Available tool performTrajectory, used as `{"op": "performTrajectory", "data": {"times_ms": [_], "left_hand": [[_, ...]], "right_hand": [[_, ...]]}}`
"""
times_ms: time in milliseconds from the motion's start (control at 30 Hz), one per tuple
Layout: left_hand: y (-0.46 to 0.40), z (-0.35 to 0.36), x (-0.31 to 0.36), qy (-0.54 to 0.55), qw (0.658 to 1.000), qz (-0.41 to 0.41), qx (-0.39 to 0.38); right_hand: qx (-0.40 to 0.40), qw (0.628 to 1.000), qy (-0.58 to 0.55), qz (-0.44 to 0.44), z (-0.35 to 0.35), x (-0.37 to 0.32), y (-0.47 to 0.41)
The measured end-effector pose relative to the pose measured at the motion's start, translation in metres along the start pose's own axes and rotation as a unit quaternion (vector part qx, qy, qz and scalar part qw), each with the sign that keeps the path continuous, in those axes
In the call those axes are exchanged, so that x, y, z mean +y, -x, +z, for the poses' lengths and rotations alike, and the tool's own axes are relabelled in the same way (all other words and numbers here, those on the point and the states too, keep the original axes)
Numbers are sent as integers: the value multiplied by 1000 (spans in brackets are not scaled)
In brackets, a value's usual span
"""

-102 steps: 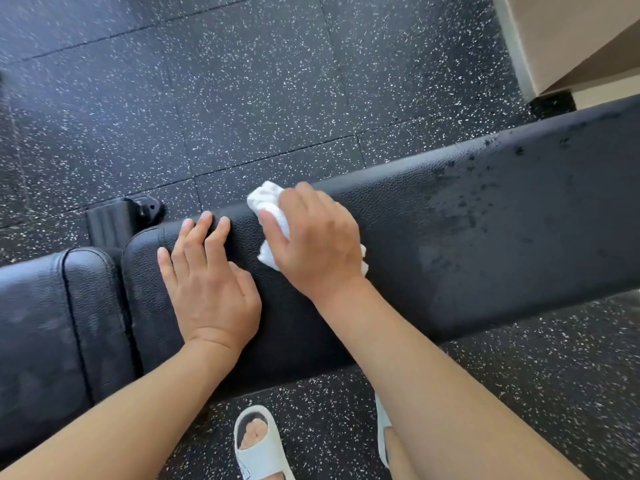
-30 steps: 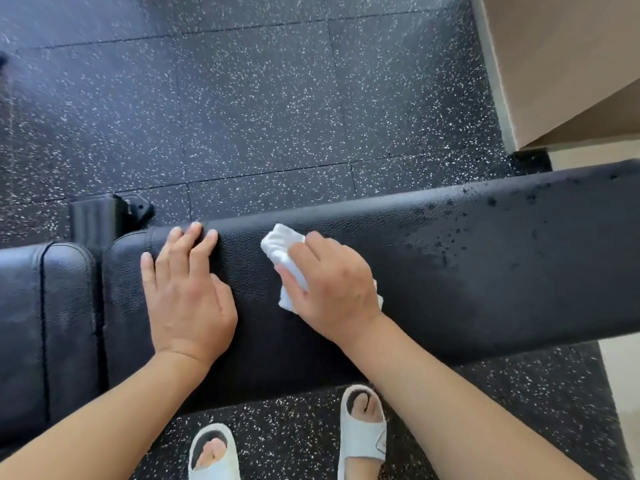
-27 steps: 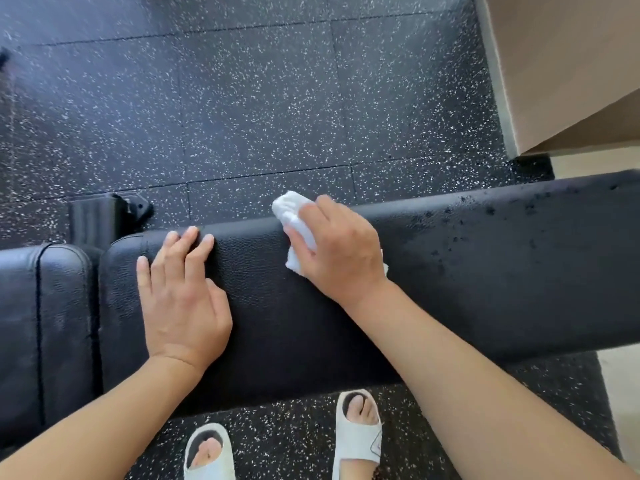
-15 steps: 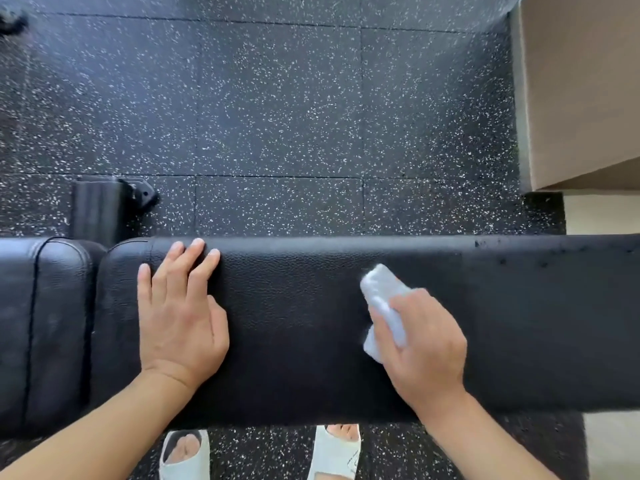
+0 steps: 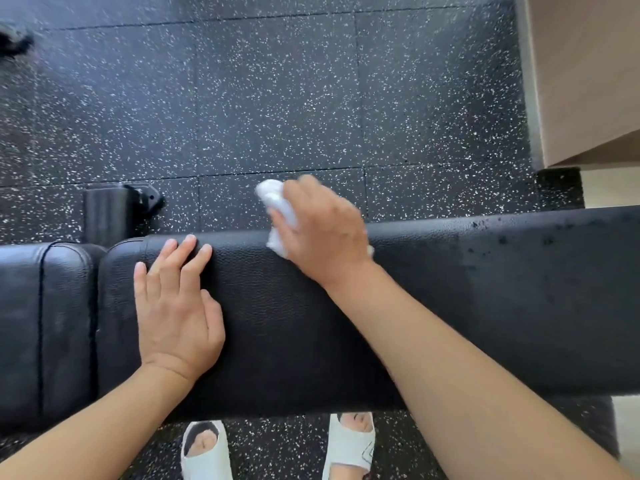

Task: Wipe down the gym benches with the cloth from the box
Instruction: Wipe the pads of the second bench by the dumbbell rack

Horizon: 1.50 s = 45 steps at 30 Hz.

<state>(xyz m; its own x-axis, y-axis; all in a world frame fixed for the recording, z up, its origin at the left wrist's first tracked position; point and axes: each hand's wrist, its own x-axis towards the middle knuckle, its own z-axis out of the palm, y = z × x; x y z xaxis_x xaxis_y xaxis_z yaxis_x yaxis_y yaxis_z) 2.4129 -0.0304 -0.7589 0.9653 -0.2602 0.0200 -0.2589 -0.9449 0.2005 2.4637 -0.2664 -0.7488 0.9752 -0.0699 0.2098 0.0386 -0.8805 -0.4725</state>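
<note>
Cloth: white wad (image 5: 277,209) now sits at the far edge of the bench pad (image 5: 311,323), half over the rim and partly above the speckled floor (image 5: 277,98); half a second ago it lay mid-pad, further toward the right end
Right hand: right hand (image 5: 322,233) has its fingers curled round the cloth and presses it on the far rim; motion blur on the knuckles suggests a quick stroke outward from the near side
Left hand: left hand (image 5: 176,306) lies flat on the pad near its left end, fingers straight and grasping nothing; fingertips reach the far edge; its place matches every earlier frame, so it reads as a brace
Meaning for the task: stroke has run across the width of the pad and back toward the left; the stretch between the two hands looks dry and even, so this part seems nearly done
Unwiped part: dark droplets (image 5: 519,244) speckle the right end of the pad along the far edge; likely the next stretch to cover
Seat pad: second cushion (image 5: 45,323) beyond the left end; whether it has been wiped cannot be told
View: white sandals (image 5: 349,441) show under the near edge, as a second ago
</note>
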Motion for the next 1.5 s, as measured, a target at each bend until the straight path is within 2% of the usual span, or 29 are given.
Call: {"op": "performTrajectory", "data": {"times_ms": [167,267,367,567,733,900,1000,1133,1233,1300,1400,1500], "left_hand": [[0,1,-2,7,1000,5,3],[1,2,-4,11,1000,-1,8],[2,2,-4,19,1000,-5,3],[2,-5,-3,38,999,-14,-21],[2,-15,-5,62,996,-1,-57],[7,-26,-39,68,988,98,-100],[34,-34,-76,86,982,135,-104],[86,-44,-115,98,979,149,-102],[111,-46,-128,144,976,127,-98],[123,-47,-131,177,974,107,-90],[137,-48,-130,175,977,98,-76],[144,-49,-122,182,978,70,-72]], "right_hand": [[80,993,65,58,-44,70,60],[82,992,73,65,-45,62,107],[78,992,73,62,-26,21,133],[53,997,60,8,33,-75,81],[11,998,67,5,24,-68,32],[8,974,115,194,-6,-20,23],[11,968,130,215,3,-41,22],[-38,976,174,125,49,-130,22],[-13,996,70,59,89,-207,34],[-19,999,40,-1,101,-235,48],[-35,996,20,-80,92,-228,79],[-75,985,14,-152,56,-184,127]]}}
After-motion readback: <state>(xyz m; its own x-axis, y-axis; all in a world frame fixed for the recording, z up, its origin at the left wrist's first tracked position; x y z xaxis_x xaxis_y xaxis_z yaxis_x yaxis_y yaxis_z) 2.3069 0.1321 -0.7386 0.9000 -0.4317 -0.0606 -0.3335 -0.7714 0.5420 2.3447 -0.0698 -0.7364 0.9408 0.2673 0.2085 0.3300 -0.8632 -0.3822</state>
